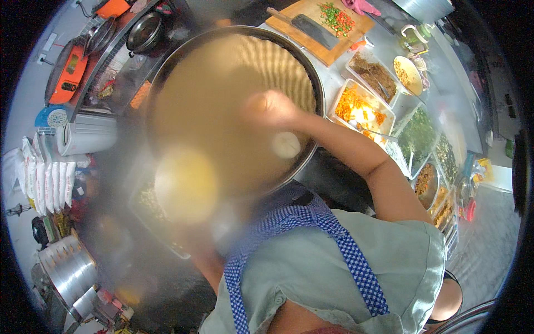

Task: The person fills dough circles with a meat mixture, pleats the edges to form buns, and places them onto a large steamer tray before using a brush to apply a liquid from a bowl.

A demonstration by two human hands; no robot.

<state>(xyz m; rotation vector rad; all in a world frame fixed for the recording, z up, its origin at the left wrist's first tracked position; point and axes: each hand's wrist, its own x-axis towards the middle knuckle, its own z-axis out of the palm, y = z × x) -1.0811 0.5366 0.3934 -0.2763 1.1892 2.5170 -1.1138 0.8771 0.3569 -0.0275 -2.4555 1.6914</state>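
Observation:
A large round steamer tray with a ribbed tan liner spreads before me. One pale, round, pleated bun rests near its lower right edge. Over the liner, just up and left of the bun, my right hand is curled. Blur hides whether its fingers hold anything. My left hand is a hazy shape at the lower left, under a yellow-white round bowl-like thing that it seems to support. What the bowl-like thing contains is blurred. Behind it lies a clear tray with pale chopped contents.
Right of the steamer stand a cutting board with a cleaver and chopped peppers, a tub of brown filling, orange shreds and chopped greens. At left are a grey bin and a wok. Haze veils the lower left.

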